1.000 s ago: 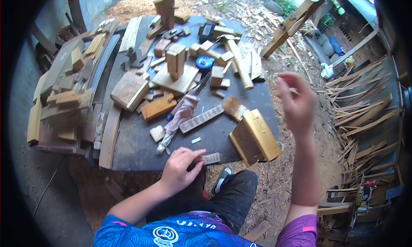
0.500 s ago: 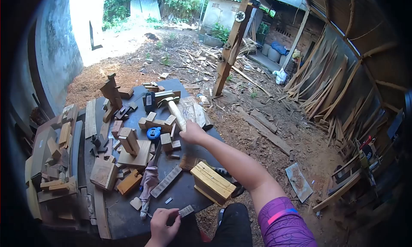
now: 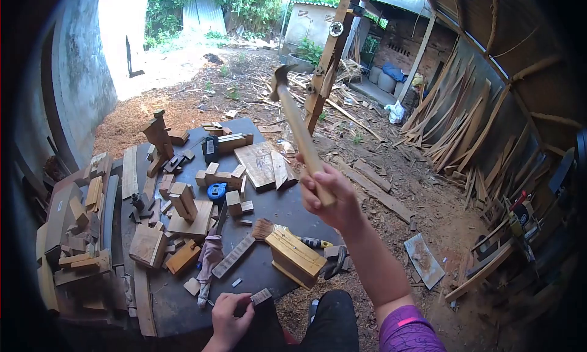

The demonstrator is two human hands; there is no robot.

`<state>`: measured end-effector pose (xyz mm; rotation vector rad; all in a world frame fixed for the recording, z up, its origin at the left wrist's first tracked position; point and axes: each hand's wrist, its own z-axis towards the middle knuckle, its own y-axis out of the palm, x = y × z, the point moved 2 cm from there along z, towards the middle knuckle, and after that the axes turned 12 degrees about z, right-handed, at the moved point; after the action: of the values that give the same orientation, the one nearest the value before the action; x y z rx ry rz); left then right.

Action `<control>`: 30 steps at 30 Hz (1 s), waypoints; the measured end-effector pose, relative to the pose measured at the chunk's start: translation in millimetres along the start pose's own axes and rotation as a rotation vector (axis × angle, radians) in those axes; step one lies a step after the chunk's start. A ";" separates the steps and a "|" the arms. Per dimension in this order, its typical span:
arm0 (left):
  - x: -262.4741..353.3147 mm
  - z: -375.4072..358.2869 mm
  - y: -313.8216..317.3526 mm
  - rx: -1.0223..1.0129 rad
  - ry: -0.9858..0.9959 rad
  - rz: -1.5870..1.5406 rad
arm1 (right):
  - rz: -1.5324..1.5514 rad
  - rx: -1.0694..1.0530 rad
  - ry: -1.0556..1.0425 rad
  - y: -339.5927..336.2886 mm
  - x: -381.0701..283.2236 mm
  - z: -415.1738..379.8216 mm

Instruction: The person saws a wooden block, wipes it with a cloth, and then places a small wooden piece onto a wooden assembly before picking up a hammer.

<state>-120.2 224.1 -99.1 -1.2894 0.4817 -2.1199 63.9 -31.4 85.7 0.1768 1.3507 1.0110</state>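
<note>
My right hand (image 3: 335, 199) is wrapped round the wooden handle of a claw hammer (image 3: 298, 129). The hammer is raised above the table's right side, its metal head up and pointing away from me. At the table's front edge my left hand (image 3: 232, 318) pinches a short grey ridged strip (image 3: 262, 296) between thumb and fingers. A longer strip of similar look (image 3: 235, 257) lies just beyond it, beside a crumpled cloth (image 3: 210, 260). To the right of these stands a yellowish wooden block (image 3: 296, 254), with a paint brush (image 3: 263, 229) behind it.
The dark table (image 3: 269, 269) carries many wood offcuts, a blue tape measure (image 3: 217, 192), a black boxy item (image 3: 210, 147) and a flat wooden board (image 3: 257, 164). A wooden post (image 3: 327, 65) rises beyond. Timber strips (image 3: 455, 113) lean along the right wall.
My right hand has lifted the hammer off the far side of the table and drawn it up and to the right. The left hand has barely moved.
</note>
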 end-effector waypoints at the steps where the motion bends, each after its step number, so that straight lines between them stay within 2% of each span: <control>1: 1.1 0.8 0.1 0.007 0.011 -0.002 | 0.008 -0.049 -0.053 14.5 -11.1 -20.0; 3: 3.4 -0.4 0.3 0.012 0.009 -0.007 | 0.036 -0.062 -0.163 39.7 -26.2 -51.7; 4: 3.8 -0.4 -0.3 0.011 0.008 -0.010 | 0.036 -0.059 -0.156 52.0 -32.5 -64.5; 6: 4.2 1.4 -0.4 0.006 0.010 -0.016 | -0.186 0.026 -0.129 74.0 -42.9 -85.1; 8: 4.2 1.2 0.0 0.032 0.039 0.012 | -0.212 0.068 -0.109 92.4 -41.7 -98.8; 10: 4.4 0.9 1.8 0.030 0.031 0.015 | -0.377 0.174 -0.005 109.0 -30.0 -119.5; 12: 7.4 2.5 -0.7 0.036 0.023 0.009 | -0.281 0.105 0.049 115.2 -14.4 -140.6; 15: 7.3 3.0 -0.8 0.053 0.048 -0.008 | -0.260 0.128 0.202 129.2 7.1 -166.4; 16: 6.2 3.1 0.5 0.057 0.052 -0.015 | -0.344 0.242 0.256 133.3 15.8 -173.0; 17: 5.6 2.9 0.4 0.053 0.056 -0.022 | -0.422 0.348 0.332 134.9 26.1 -179.8; 20: 3.7 2.9 -2.7 0.051 0.063 -0.044 | -0.382 0.360 0.574 131.3 52.6 -184.3; 25: -1.1 -1.8 -0.6 0.049 0.015 -0.082 | -0.377 0.268 0.598 96.5 93.6 -192.7; 27: -2.1 -1.8 0.8 0.043 0.019 -0.073 | -0.280 0.299 0.655 89.9 105.5 -194.3; 30: -1.1 -0.6 -1.8 0.010 0.008 -0.071 | -0.324 0.329 0.688 83.8 118.8 -196.2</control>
<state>-121.0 226.2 -99.1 -1.3113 0.4339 -2.1840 -160.0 14.7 -0.3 -0.1626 2.0929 0.5797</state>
